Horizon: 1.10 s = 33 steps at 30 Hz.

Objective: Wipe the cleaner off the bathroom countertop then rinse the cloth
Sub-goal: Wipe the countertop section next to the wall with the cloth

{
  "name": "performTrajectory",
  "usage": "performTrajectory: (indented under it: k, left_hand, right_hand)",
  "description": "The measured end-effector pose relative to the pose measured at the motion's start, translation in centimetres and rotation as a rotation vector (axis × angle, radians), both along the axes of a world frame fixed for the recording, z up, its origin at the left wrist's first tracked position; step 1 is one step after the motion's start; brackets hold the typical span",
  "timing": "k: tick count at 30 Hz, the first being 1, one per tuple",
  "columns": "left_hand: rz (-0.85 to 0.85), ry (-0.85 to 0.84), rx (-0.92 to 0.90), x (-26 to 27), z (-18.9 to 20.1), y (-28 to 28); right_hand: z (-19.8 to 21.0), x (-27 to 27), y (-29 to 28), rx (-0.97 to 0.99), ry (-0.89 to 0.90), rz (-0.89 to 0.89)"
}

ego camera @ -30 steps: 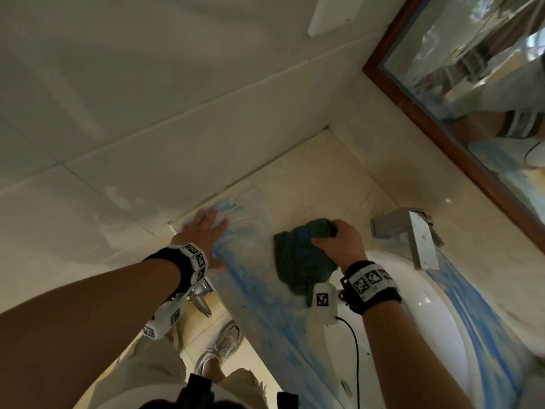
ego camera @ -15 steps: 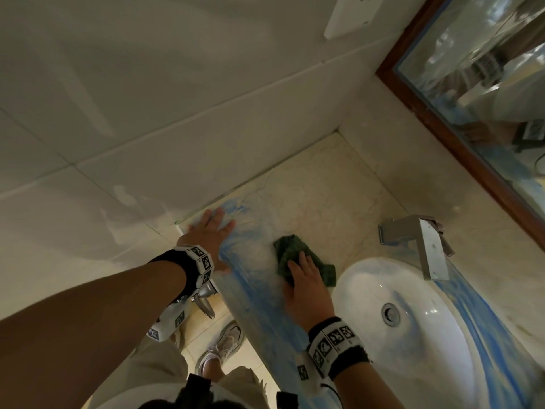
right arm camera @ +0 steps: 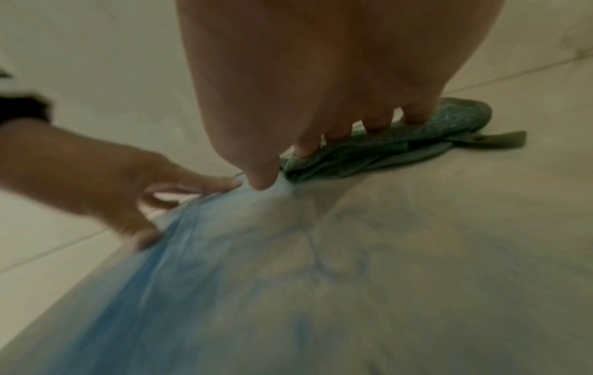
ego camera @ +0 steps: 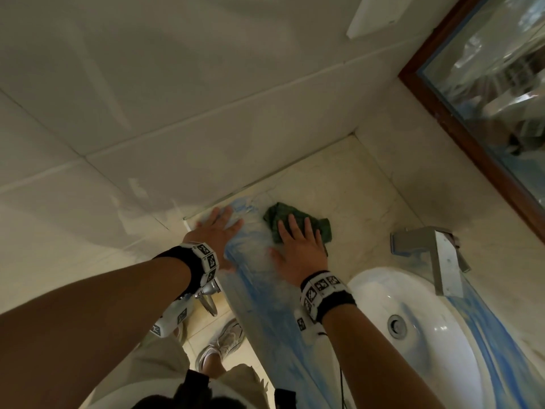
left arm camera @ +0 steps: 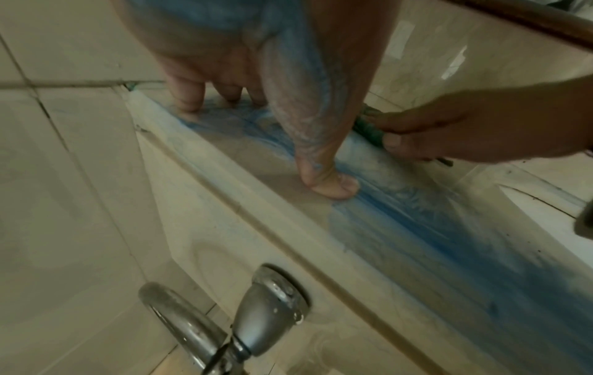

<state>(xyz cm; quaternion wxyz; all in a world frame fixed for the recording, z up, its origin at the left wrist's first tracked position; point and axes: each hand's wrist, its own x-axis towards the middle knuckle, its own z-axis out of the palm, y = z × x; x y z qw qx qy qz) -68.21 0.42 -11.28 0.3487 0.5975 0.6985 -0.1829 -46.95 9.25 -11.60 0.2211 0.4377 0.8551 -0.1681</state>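
Blue-smeared countertop (ego camera: 295, 326) by tiled wall (ego camera: 177, 113): left hand (ego camera: 216, 231) flat, right hand (ego camera: 298, 249) flat-fingered pressing cloth (ego camera: 277, 216).

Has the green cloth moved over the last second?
Yes. The green cloth has slid away from the sink toward the tiled side wall, pushed by the right hand.

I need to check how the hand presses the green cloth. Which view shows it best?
The right wrist view: straight fingers press the green cloth flat, close up. The head view shows it from above, smaller; the left wrist view only an edge.
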Motion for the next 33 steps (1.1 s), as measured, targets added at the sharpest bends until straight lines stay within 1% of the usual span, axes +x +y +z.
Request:
performTrajectory:
  k: [5, 8, 11, 16, 19, 21, 23, 26, 28, 30, 33]
  left_hand:
    - [0.011, -0.015, 0.006, -0.1, 0.0, 0.0]
    - [0.016, -0.023, 0.013, -0.2, -0.4, 0.0]
    - [0.000, 0.004, 0.025, -0.2, -0.8, 0.0]
    - [-0.012, 0.031, 0.038, -0.1, -0.9, -0.1]
    - [-0.015, 0.042, 0.045, 0.0, -0.5, -0.2]
    - [-0.004, 0.025, 0.048, 0.2, -0.2, -0.2]
    - [0.030, 0.006, 0.077, 0.4, 0.0, -0.5]
    - [0.124, -0.040, 0.139, 0.7, -0.1, -2.1]
    - [0.199, -0.053, 0.161, 0.7, 0.0, -3.3]
    - [0.248, -0.040, 0.171, 0.5, 0.2, -4.3]
    - [0.256, -0.034, 0.137, 0.2, 0.1, -5.0]
  right_hand:
    - [0.9, 5.3, -4.9, -0.086, -0.011, 0.036]
    - [1.0, 6.6, -5.7, -0.115, -0.051, 0.068]
    - [0.9, 4.4, -3.3, -0.087, -0.025, 0.068]
    - [-0.3, -2.8, 2.9, -0.069, 0.028, 0.050]
    - [-0.6, -4.3, 3.5, -0.075, 0.030, 0.034]
    - [-0.3, -2.7, 2.1, -0.069, 0.023, 0.059]
    - [0.0, 0.3, -0.6, -0.066, 0.039, 0.082]
    - [0.5, 5.2, -5.4, -0.091, 0.035, 0.103]
    - [0.8, 6.9, -7.1, -0.111, 0.014, 0.098]
    - [0.9, 6.6, -6.7, -0.113, 0.000, 0.093]
    - [0.8, 3.9, -4.0, -0.090, 0.016, 0.087]
